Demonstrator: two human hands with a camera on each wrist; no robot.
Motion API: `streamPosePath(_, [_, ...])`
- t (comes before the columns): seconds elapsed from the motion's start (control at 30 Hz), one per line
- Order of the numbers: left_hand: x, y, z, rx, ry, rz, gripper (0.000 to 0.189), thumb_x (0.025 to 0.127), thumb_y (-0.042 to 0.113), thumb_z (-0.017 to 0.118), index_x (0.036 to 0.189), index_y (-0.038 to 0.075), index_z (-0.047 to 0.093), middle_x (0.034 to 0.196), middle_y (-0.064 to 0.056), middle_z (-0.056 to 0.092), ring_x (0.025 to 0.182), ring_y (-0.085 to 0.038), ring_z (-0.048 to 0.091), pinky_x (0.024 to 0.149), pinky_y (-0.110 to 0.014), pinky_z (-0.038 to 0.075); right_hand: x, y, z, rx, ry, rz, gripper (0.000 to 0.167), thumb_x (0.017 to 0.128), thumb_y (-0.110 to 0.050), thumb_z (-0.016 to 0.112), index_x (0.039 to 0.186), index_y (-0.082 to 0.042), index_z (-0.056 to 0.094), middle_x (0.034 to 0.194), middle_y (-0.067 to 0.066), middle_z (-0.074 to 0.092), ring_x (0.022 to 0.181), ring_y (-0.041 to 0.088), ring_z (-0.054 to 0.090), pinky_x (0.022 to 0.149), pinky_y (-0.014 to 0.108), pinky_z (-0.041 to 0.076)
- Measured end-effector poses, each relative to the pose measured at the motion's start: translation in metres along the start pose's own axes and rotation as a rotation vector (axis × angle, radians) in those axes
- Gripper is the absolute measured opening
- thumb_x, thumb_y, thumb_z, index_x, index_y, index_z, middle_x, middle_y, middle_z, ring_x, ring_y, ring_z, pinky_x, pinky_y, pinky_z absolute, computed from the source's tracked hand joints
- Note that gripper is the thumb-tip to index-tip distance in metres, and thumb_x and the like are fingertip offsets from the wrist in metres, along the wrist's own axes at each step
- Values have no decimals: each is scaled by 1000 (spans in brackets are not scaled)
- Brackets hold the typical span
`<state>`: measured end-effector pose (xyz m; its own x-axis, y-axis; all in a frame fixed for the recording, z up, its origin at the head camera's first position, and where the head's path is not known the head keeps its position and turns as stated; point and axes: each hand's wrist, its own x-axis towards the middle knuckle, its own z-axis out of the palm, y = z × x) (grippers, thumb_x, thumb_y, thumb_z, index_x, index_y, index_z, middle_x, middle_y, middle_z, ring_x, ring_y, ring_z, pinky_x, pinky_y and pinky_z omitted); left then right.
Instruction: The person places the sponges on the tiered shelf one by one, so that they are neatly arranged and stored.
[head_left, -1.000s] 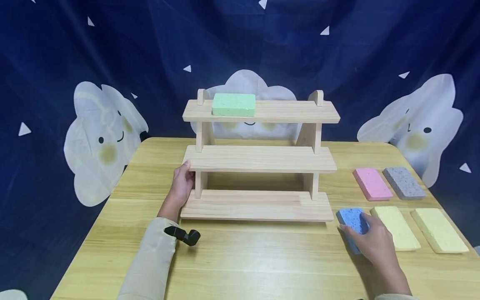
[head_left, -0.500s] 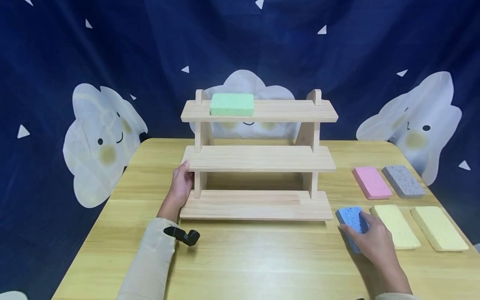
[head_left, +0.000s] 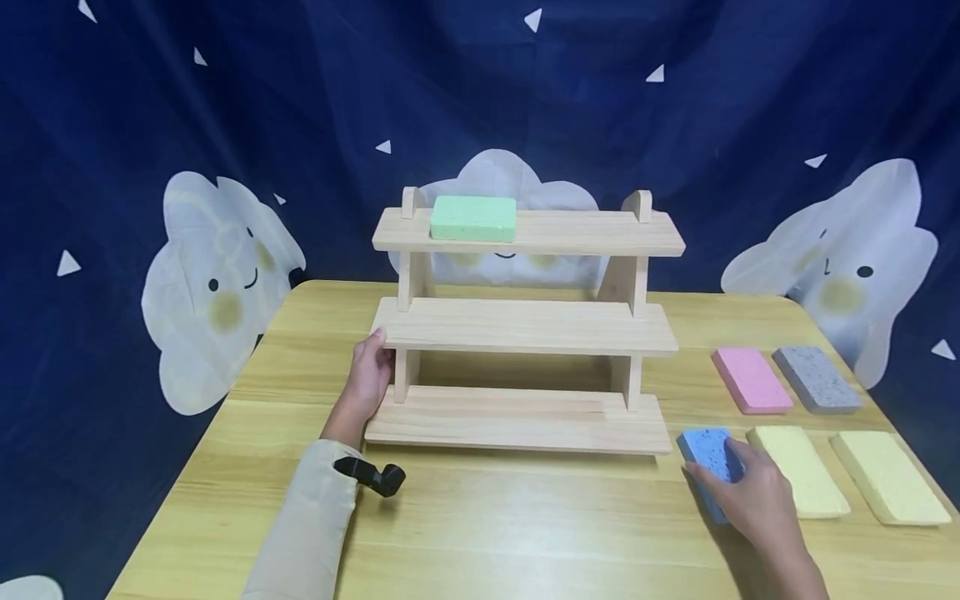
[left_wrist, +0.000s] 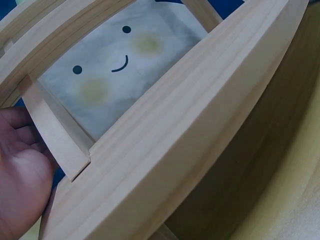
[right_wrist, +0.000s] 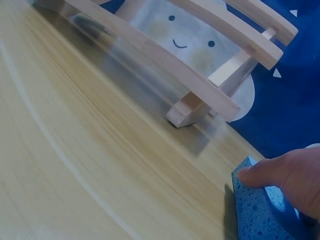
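A three-tier wooden display shelf (head_left: 525,325) stands upright on the table. My left hand (head_left: 367,379) grips it at the left end of the middle tier, its thumb at the board's edge. In the left wrist view, that hand's fingers (left_wrist: 22,127) go partly out of sight behind the side upright. At the lower right, my right hand (head_left: 761,496) holds a blue sponge (head_left: 705,450) between thumb and fingers. The right wrist view shows the thumb against the pitted blue sponge (right_wrist: 257,210). On the top tier, left of centre, lies a green sponge (head_left: 472,218).
Right of the shelf, a pink sponge (head_left: 752,381) and a grey sponge (head_left: 816,379) lie at the back. Two pale yellow sponges lie nearer, one (head_left: 798,471) beside my right hand, the other (head_left: 890,477) farther right. A dark blue cloud-print curtain (head_left: 480,83) hangs behind the table (head_left: 487,525).
The head view has shifted slightly, so everything appears a little lower and farther right. Both hands keep their places on the shelf and the blue sponge.
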<state>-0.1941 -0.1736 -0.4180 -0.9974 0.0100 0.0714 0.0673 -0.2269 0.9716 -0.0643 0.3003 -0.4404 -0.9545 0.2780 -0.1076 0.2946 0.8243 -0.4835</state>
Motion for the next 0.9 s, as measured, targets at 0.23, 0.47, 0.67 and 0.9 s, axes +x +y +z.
streamPosePath(0.23, [-1,4,-2,27,-12,-5,55,101,24,23,144,-10,22,143,-25,27,136,-30,25,116,-39,14,4,-2,-5,-25,-29,-24,91,80,-49,69,134,15,36,137,44,25,119,60,31,91,65,35])
streamPosePath(0.47, [0,2,-2,22,-29,-4,55,100,24,23,143,-11,24,141,-25,30,132,-28,28,116,-41,15,12,-5,-38,-38,63,-162,78,81,-39,71,130,15,43,126,43,41,109,59,41,85,65,38])
streamPosePath(0.67, [1,1,-1,11,-35,16,54,100,22,22,142,-13,25,139,-25,32,129,-25,31,115,-41,16,28,-16,-78,-77,159,-275,75,79,-33,73,130,14,44,123,43,43,105,61,41,79,66,37])
streamPosePath(0.9, [1,1,-2,24,-31,17,54,100,21,22,142,-13,25,138,-26,32,128,-24,32,115,-40,17,44,-36,-106,-72,196,-375,71,78,-26,75,130,12,46,125,39,44,106,55,44,78,63,38])
